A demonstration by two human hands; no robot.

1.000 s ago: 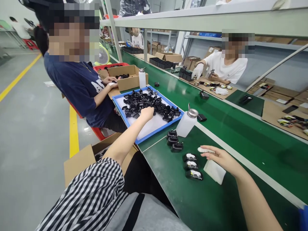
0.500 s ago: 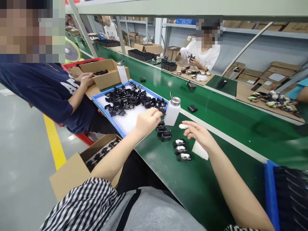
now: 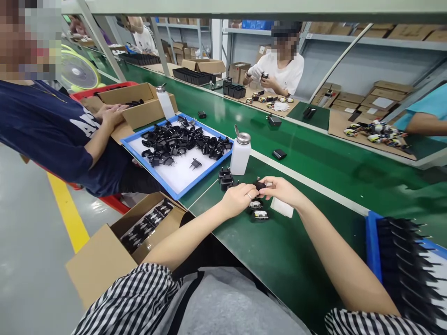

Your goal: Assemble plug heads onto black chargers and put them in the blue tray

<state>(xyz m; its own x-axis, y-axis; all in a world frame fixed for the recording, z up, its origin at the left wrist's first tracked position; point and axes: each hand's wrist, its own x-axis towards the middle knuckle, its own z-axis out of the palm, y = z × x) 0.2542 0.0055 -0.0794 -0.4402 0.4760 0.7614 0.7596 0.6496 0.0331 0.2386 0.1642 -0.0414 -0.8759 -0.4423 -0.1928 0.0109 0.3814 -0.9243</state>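
My left hand [image 3: 240, 199], a ring on one finger, and my right hand [image 3: 280, 190] meet over the green bench. Between their fingertips is a small black plug adapter [image 3: 259, 185], a pin showing on top; my fingers cover much of it. Just below lie open black housings [image 3: 260, 215] with white and yellow parts inside, partly hidden by my left hand. Black plug adapters [image 3: 226, 181] stand in a row left of my hands, beside a white pump bottle [image 3: 240, 156]. A folded white cloth or paper [image 3: 282, 207] lies under my right hand.
A blue-rimmed tray [image 3: 164, 184] of black plug pieces lies to the left. A carton [image 3: 87, 260] of parts stands below it. Another blue tray [image 3: 373, 246] with black parts is at right. Co-workers sit at left and across the green belt [image 3: 314, 158].
My left hand has moved right from the row of adapters to meet my right hand. The white piece in my right fingertips no longer shows; a black adapter is now between both hands.
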